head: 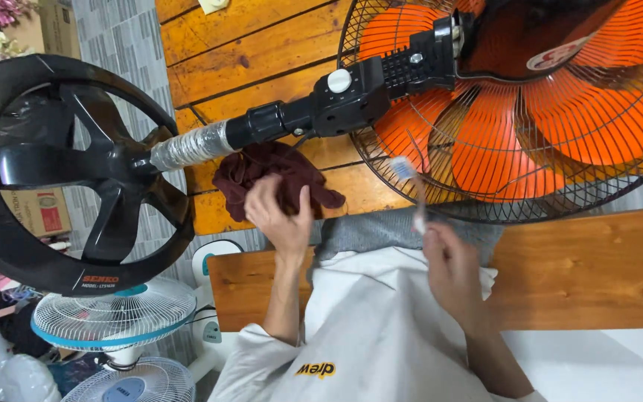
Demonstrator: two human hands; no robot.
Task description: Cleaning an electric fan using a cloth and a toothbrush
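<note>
Beside orange fan [530, 112], maroon cloth [269, 179]

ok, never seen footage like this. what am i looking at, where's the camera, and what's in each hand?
It is one picture from a camera worn on a person's head, looking down at their own two bare hands. No robot is involved.

A black stand fan with orange blades lies on its side across a wooden table. Its wire grille is at the right and its round black base hangs past the table edge at the left.

The left hand grips a dark maroon cloth on the table, just below the fan's pole. The right hand holds a toothbrush, its bristle end up against the grille.

Lower left, on the floor, stand two white fans. A wooden bench runs under the person's lap.
</note>
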